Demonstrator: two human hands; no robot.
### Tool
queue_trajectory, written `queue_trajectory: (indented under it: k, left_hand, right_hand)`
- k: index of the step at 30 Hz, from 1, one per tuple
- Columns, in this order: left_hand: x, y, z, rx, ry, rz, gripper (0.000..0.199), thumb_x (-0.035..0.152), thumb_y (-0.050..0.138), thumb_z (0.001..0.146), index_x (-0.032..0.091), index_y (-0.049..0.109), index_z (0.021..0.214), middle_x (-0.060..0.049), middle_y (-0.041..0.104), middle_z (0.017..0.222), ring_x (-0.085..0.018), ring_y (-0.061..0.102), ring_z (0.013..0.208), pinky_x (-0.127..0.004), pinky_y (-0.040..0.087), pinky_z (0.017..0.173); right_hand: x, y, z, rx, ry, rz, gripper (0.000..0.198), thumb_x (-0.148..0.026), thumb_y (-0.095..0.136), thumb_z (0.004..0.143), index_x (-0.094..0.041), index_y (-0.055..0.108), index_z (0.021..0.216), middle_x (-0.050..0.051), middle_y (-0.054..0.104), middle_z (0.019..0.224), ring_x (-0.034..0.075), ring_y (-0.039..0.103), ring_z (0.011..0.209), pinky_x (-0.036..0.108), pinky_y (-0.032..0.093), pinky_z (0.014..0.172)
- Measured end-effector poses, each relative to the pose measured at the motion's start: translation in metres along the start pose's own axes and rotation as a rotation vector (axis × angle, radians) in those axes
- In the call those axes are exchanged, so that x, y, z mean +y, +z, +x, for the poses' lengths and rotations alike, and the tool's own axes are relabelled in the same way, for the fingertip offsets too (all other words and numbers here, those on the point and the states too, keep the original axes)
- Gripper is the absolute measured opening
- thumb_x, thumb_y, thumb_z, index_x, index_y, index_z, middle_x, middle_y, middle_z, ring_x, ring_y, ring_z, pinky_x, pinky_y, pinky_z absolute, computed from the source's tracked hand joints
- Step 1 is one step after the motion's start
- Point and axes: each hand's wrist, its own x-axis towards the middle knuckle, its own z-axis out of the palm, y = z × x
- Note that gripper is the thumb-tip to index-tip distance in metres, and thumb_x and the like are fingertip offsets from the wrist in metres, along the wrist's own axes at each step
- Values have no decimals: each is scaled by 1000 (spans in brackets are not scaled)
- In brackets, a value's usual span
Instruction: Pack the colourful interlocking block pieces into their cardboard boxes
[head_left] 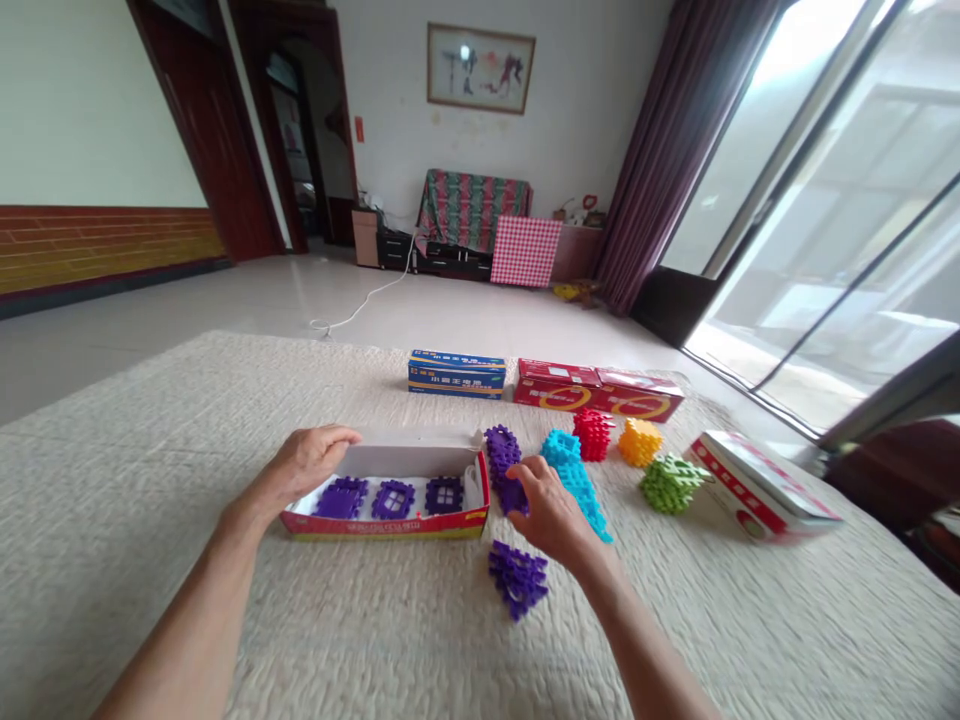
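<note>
Left hand (311,460) is at the left end of the long open red-and-white cardboard box (382,534), probably to steady it; can't tell if that grip is actually pinching. The right hand (517,490) has a narrow grip, seemingly around a purple plastic tile (513,497) by the notched purple plastic row (501,446), which sits beside the box, likely for easy reach. Inside the box: three notched purple squares (394,500) side by side, plus something whitish (473,487), too unclear to name.
</note>
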Motion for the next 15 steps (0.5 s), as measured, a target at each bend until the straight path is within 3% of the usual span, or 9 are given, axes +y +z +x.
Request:
queue_trajectory:
  k: [6, 15]
  left_hand:
    - [-6, 5, 0, 16, -8, -27, 35, 29, 43, 80, 25, 76, 92, 2, 77, 95, -17, 71, 81, -25, 52, 83]
    - [-4, 3, -2, 33, 83, -35, 32, 22, 45, 81, 24, 75, 94, 0, 76, 99, -16, 70, 90, -25, 51, 85]
  right_hand:
    - [-5, 21, -3, 59, 110, -72, 47, -14, 65, 67, -20, 56, 113, 12, 53, 115, 27, 54, 104, 40, 48, 88]
    - [-6, 31, -3, 101, 102, -117, 40, -13, 62, 73, -19, 55, 112, 14, 53, 115, 29, 57, 99, 42, 49, 86]
